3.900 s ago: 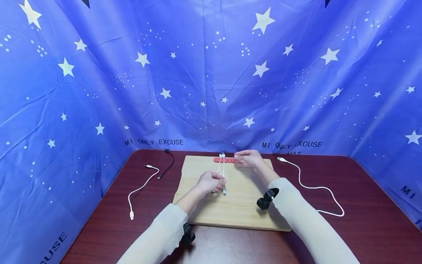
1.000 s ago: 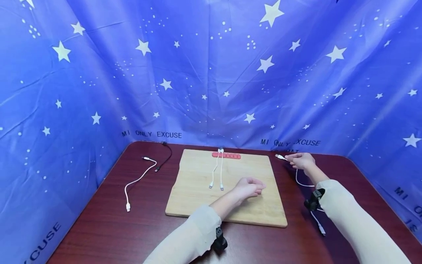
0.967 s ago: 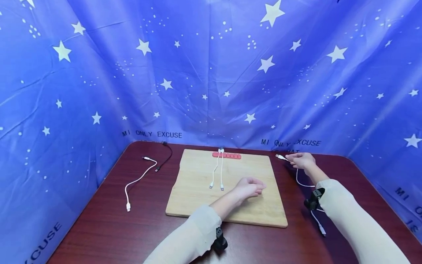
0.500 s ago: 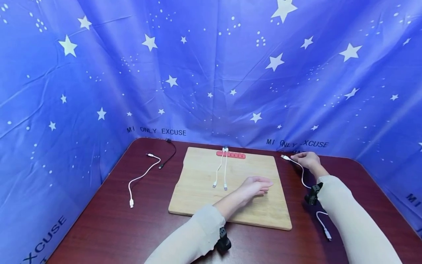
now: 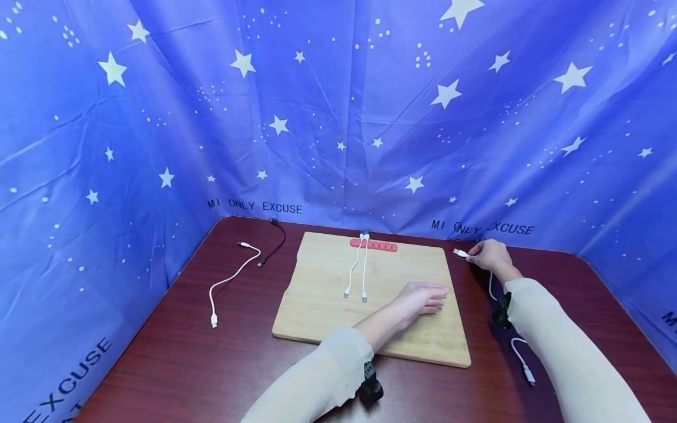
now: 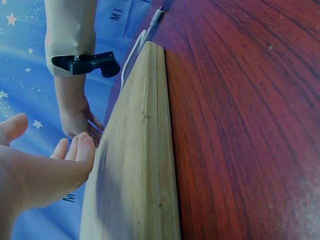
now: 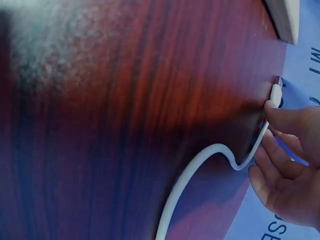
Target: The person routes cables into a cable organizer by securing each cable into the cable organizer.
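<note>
At the far right of the table, my right hand pinches a white USB cable just behind its plug. The right wrist view has the thumb on one side of this cable and fingers on the other. My left hand is over the right part of a wooden board, fingers extended, holding nothing; the left wrist view shows its fingers apart from the thumb. At the board's back edge, a red cable holder has two white cables running from its left end toward me.
Left of the board lie another white cable and a short black cable. The gripped cable's other end lies beside my right forearm. A blue star-patterned curtain hangs behind the dark red table.
My hands have left the red holder and its white cables; the right moved to the cable at right, the left over the board's right part. Lately, my right hand closed in behind the plug.
</note>
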The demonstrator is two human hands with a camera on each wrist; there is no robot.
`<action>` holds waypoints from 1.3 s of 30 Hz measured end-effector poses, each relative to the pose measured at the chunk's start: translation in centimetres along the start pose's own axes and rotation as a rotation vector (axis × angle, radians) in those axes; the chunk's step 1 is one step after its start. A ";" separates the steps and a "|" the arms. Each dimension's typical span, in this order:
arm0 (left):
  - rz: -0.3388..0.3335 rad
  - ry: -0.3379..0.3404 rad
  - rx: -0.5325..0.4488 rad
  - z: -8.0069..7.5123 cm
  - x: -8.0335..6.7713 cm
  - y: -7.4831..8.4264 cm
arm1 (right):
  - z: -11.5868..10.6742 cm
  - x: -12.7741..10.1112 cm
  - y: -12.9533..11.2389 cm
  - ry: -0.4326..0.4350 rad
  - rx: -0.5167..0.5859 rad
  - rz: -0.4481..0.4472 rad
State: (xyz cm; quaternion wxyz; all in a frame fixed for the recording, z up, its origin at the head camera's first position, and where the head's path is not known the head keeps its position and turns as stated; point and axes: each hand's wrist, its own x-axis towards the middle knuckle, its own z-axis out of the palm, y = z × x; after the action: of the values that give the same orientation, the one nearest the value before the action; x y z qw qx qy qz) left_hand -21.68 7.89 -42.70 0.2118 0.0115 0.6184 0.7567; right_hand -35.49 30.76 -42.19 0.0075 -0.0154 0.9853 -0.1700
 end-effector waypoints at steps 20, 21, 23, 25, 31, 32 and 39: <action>-0.028 -0.017 -0.035 0.9 0.1 0.5 | -2.7 -1.4 -2.3 -0.186 0.140 -0.064; -0.030 -0.016 -0.038 1.0 0.1 0.6 | -2.9 -1.6 -2.5 -0.200 0.167 -0.068; -0.029 -0.011 -0.045 1.1 0.2 0.5 | -3.3 -1.9 -2.9 -0.237 0.227 -0.067; -0.030 -0.004 -0.061 1.2 0.3 0.6 | -3.7 -2.1 -3.2 -0.279 0.284 -0.068; -0.039 0.015 -0.136 1.3 0.8 0.6 | -4.4 -2.6 -4.3 -0.398 0.447 -0.040; -0.042 0.014 -0.154 1.4 1.0 0.6 | -4.5 -2.7 -4.4 -0.410 0.461 -0.036; -0.071 -0.013 -0.281 1.7 1.7 0.5 | -4.8 -3.4 -5.3 -0.486 0.555 -0.008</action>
State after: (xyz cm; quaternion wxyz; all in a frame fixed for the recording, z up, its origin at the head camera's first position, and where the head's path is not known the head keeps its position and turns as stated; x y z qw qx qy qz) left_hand -22.86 9.95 -42.26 0.2419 -0.0356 0.5050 0.8278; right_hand -32.07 27.45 -35.87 0.2443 -0.0566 0.8711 -0.4222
